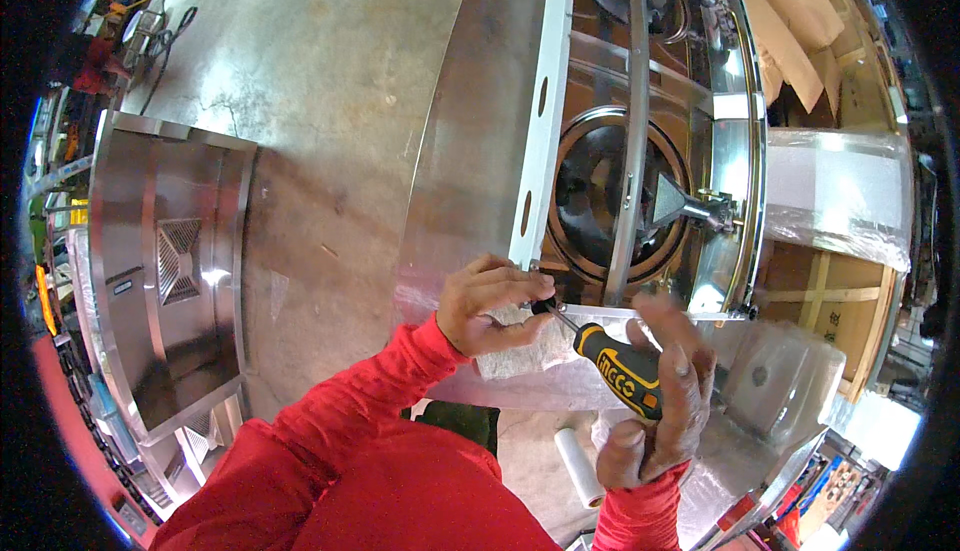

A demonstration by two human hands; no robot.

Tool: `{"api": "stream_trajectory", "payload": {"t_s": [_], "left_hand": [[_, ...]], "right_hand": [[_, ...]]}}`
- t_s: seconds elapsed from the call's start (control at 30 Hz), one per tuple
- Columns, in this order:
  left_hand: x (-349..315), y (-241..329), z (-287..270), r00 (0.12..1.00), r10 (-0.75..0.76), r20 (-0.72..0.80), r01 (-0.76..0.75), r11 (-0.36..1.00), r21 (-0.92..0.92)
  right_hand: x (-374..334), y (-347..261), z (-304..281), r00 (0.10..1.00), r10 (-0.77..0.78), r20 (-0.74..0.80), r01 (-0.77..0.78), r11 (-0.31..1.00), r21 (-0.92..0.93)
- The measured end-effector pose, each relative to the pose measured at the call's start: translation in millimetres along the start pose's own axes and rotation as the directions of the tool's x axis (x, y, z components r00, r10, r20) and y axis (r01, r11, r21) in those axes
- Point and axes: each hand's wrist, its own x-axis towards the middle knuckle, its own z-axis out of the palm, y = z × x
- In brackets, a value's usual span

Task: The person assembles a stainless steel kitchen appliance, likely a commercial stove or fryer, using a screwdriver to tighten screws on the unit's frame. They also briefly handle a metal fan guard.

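My left hand [485, 311] pinches a small black part [543, 305] between thumb and fingers at the near corner of a stainless steel gas stove frame [640, 61]. In my right hand [680, 391] is a screwdriver [618, 369] with a yellow and black handle; the fingers lie loosely around the handle and are partly blurred. The screwdriver's shaft points left, its tip at the black part, where the exact contact is hidden. Beyond my hands, a round burner opening [565, 186] and a metal burner arm [690, 209] sit inside the frame.
A stainless panel unit [215, 351] with a vent stands on the concrete floor [320, 171] at left. Cardboard [790, 11], a plastic-wrapped box [840, 191] and a wooden crate [825, 296] line the right. A white roll [577, 466] lies near my body.
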Motion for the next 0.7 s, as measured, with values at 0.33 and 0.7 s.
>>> {"api": "stream_trajectory", "payload": {"t_s": [0.33,0.7], "left_hand": [[-0.5,-0.6,0.6,1.0,0.003,0.009,-0.003,1.0,0.018],[7.9,8.7,-5.2,1.0,0.026,-0.007,-0.026,0.998,0.06]], "right_hand": [[-5.1,-2.2,-3.9,0.988,0.141,-0.069,-0.138,0.99,0.037],[11.3,-23.7,-13.5,0.98,0.172,0.101,-0.175,0.984,0.025]]}}
